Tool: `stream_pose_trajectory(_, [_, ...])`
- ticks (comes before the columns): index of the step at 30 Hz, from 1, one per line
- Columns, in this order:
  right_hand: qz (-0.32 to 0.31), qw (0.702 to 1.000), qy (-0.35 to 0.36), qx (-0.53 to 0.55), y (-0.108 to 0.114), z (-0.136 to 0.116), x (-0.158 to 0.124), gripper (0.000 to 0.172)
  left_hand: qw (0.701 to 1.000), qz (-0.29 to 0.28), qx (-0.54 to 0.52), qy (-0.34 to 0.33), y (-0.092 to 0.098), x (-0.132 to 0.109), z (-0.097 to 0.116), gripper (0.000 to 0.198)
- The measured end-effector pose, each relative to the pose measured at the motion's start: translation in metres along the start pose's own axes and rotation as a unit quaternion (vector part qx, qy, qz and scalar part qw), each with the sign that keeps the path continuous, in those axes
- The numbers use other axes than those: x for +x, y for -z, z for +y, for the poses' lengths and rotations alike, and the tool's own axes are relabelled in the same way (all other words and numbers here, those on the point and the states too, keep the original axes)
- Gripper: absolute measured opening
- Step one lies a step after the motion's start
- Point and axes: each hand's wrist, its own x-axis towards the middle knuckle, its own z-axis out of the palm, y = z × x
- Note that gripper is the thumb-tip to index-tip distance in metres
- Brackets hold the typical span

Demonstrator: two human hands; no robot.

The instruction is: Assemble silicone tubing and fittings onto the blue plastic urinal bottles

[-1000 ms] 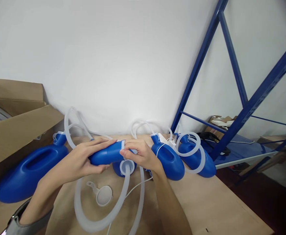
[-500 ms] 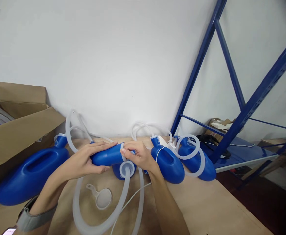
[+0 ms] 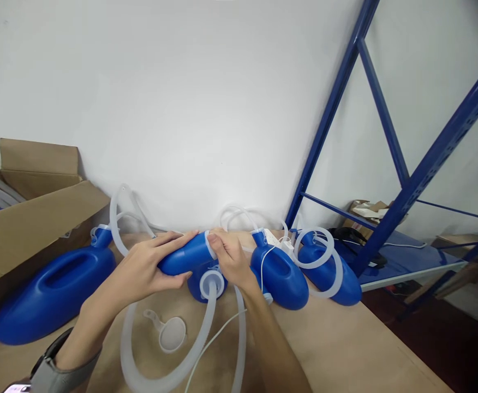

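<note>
My left hand (image 3: 151, 265) is wrapped round a blue plastic container (image 3: 187, 254), its fingers over the top and the thumb underneath. My right hand (image 3: 233, 256) grips the white rim (image 3: 210, 244) at the container's right end; its fingertips are hidden behind. Just below stands a blue bottle (image 3: 196, 288), partly covered, with a translucent funnel-shaped mouthpiece (image 3: 212, 285) in front. A clear hose (image 3: 181, 368) loops from that mouthpiece down towards me. On the table lies a white round cap with a strap (image 3: 172, 334).
Blue handled bottles with hoses stand at left (image 3: 54, 292) and right: one beside my right hand (image 3: 280, 278), another behind it (image 3: 333, 273). An open cardboard box (image 3: 38, 224) is at left. A thin white cable (image 3: 218, 334) crosses the wooden table (image 3: 345, 349). A blue metal shelf (image 3: 411, 256) stands right.
The held container has tilted, its white-rimmed end rising slightly to the right. My right hand has shifted up with it, and the hose beside my right forearm has moved right.
</note>
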Motion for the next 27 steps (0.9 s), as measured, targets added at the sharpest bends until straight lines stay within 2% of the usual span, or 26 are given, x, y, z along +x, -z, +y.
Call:
stream_pose_trajectory(7, [0.012, 0.993, -0.072, 0.097, -0.009, -0.005, 0.002, 0.048, 0.999, 0.006, -0.038, -0.027, 0.001, 0.000, -0.003, 0.074])
stream_pose_trajectory(9, [0.051, 0.983, -0.104, 0.140, -0.010, -0.004, 0.004, 0.050, 0.999, 0.002, -0.035, -0.025, 0.001, 0.000, -0.005, 0.072])
stream_pose_trajectory(12, [0.141, 0.957, -0.159, 0.197, -0.005, 0.002, 0.006, 0.056, 1.000, -0.001, 0.002, 0.002, 0.001, -0.001, -0.010, 0.065])
stream_pose_trajectory(14, [0.143, 0.958, -0.182, 0.170, 0.003, 0.005, 0.006, 0.057, 0.999, -0.015, 0.014, 0.030, 0.002, -0.001, -0.015, 0.065])
stream_pose_trajectory(17, [0.038, 0.980, -0.187, 0.058, 0.011, 0.004, 0.004, 0.055, 0.997, -0.026, 0.004, 0.072, 0.008, -0.001, -0.025, 0.072])
stream_pose_trajectory(20, [-0.135, 0.981, -0.132, -0.043, 0.004, -0.004, 0.001, 0.052, 0.992, 0.034, 0.012, 0.120, 0.018, -0.005, -0.036, 0.079])
stream_pose_trajectory(23, [-0.282, 0.946, -0.055, -0.147, -0.015, -0.011, -0.003, 0.049, 0.978, 0.106, 0.027, 0.178, 0.032, -0.013, -0.047, 0.089])
stream_pose_trajectory(27, [-0.364, 0.895, -0.024, -0.256, -0.042, -0.011, -0.007, 0.042, 0.938, 0.196, 0.033, 0.284, 0.049, -0.022, -0.058, 0.100])
